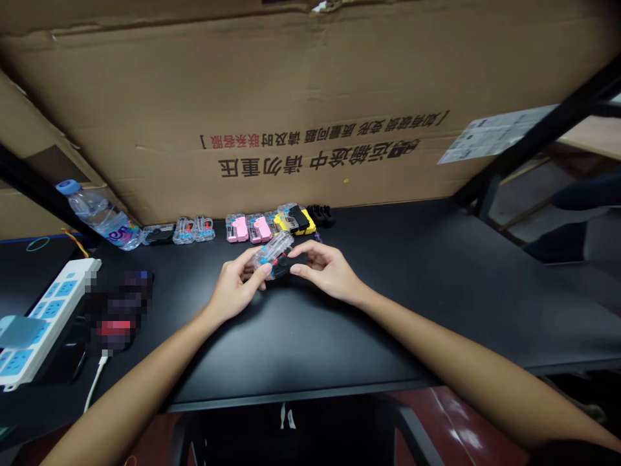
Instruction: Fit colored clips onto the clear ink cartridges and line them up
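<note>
Above the black table my left hand [237,286] pinches a small clear plastic device [272,251] with blue and red bits inside and a black part on its lower right side. From the other side my right hand [330,270] grips that black part [286,264] between thumb and fingers. The device is tilted, and its exact kind is unclear. Behind the hands, similar small devices stand in a row: pink ones [237,228], a yellow and black cluster [294,220], and clear ones with red and blue bits [194,229].
Small black pieces [321,215] end the row at right. A water bottle [104,217] leans at the left, near a white power strip [46,317] and a blurred-out phone-like object [119,310] with a white cable [94,385]. A large cardboard box [310,77] walls off the back.
</note>
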A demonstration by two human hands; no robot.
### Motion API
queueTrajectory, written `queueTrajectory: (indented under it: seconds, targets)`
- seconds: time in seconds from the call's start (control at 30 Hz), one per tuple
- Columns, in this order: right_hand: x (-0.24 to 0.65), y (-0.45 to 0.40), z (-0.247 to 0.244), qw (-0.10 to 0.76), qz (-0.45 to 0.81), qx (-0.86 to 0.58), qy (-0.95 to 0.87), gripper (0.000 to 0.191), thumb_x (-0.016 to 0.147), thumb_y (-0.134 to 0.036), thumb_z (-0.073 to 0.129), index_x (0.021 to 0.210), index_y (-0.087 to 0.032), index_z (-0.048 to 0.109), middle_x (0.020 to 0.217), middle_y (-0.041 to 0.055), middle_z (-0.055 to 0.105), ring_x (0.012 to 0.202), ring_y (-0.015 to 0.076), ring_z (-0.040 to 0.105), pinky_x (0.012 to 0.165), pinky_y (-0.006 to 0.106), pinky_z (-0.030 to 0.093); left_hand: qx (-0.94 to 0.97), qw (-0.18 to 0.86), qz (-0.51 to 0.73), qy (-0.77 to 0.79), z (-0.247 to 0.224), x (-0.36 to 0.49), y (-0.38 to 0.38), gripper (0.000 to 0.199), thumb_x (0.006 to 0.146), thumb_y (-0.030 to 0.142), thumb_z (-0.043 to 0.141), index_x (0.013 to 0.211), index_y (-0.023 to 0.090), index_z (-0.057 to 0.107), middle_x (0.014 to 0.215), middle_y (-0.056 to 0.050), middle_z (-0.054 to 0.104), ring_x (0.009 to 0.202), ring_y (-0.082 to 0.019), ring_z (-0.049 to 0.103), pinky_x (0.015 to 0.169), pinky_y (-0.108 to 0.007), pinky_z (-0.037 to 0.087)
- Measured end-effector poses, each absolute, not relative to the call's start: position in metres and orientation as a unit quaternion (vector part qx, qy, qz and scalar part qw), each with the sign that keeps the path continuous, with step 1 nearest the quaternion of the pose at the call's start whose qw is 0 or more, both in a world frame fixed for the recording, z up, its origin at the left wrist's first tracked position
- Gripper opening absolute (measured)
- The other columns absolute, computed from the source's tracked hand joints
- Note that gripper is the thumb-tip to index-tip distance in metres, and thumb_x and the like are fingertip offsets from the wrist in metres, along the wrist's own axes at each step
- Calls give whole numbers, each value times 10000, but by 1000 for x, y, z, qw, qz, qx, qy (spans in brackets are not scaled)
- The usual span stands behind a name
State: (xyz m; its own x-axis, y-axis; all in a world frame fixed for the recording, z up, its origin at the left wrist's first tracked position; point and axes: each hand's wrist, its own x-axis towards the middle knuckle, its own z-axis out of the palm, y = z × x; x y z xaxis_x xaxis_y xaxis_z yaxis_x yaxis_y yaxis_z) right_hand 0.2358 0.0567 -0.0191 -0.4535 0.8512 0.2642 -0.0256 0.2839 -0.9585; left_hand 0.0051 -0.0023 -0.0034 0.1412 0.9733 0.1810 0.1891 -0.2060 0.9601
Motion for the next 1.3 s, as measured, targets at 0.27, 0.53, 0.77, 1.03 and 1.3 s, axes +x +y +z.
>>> queueTrajectory:
  seconds: [0.27,0.53,0.77,1.03,1.3]
  targets:
    - [235,56,-20,429,524,-299,-672,346,838,-469,872,1022,-211,733,1073,74,757,941,218,727,908,397,603,649,397,452,465,-1,3,-3,499,976,473,673,1333,124,665,803,-31,735,595,-138,658,631,-257,582]
    - [239,57,-26,486,477,-311,-663,459,846,-383,877,1220,-265,639,1200,89,753,1121,245,734,1061,443,572,636,396,468,469,-7,-2,1,442,968,470,698,1315,201,643,1183,-98,752,895,-190,745,809,-310,630]
    - [245,53,-23,486,270,-252,-792,154,900,-190,736,1016,-291,750,1265,100,737,1170,294,710,1048,525,585,487,636,454,390,-10,0,6,645,979,658,626,1366,144,595,1036,-144,770,835,-216,771,725,-312,643]
    - [240,48,-20,427,357,-257,-790,365,929,-105,591,1231,-278,701,1388,107,699,1287,285,675,1083,510,567,549,477,510,459,-2,2,6,571,875,515,802,1311,172,666,1019,-63,776,759,-150,698,680,-271,626]
    - [235,46,-17,385,513,-330,-693,442,898,-417,806,1301,-265,708,1094,63,790,1002,238,768,993,469,629,577,428,507,475,-1,2,2,539,903,495,764,1328,169,704,1053,-82,795,810,-179,726,691,-276,619]
